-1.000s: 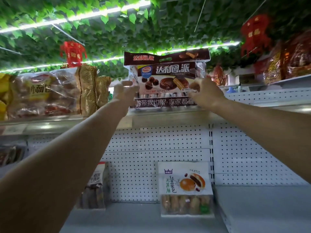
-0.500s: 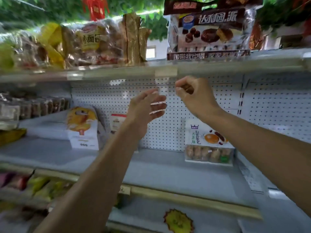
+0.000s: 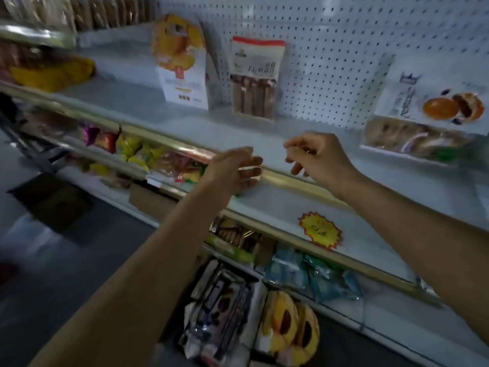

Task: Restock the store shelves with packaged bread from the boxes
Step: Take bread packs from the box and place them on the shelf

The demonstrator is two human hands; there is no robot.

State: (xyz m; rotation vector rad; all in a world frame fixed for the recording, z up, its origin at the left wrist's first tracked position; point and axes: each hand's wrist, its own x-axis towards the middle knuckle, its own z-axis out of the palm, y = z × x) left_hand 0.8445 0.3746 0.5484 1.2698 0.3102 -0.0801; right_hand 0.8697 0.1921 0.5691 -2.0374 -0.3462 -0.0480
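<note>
My left hand (image 3: 234,169) and my right hand (image 3: 316,157) hang side by side in front of the white shelf (image 3: 185,128), fingers loosely curled, holding nothing. On that shelf an orange-and-white bread bag (image 3: 182,64) and a red-topped pack of brown sticks (image 3: 255,78) lean on the pegboard. A white pack with bun pictures (image 3: 428,117) stands at the right. Below my arms sits a box (image 3: 251,321) with yellow-ringed bread packs (image 3: 289,327) and dark-printed packs (image 3: 222,311).
A gold-edged lower shelf (image 3: 312,215) carries a yellow starburst tag (image 3: 320,230), with colourful snack bags (image 3: 137,152) at its left. Blue packs (image 3: 312,274) lie below. A brown carton (image 3: 150,200) and a dark floor mat (image 3: 53,200) are at the left.
Both hands let go of the chocolate pie pack on the top shelf and came down empty. My view dropped from the top shelf to the lower shelves and the box.
</note>
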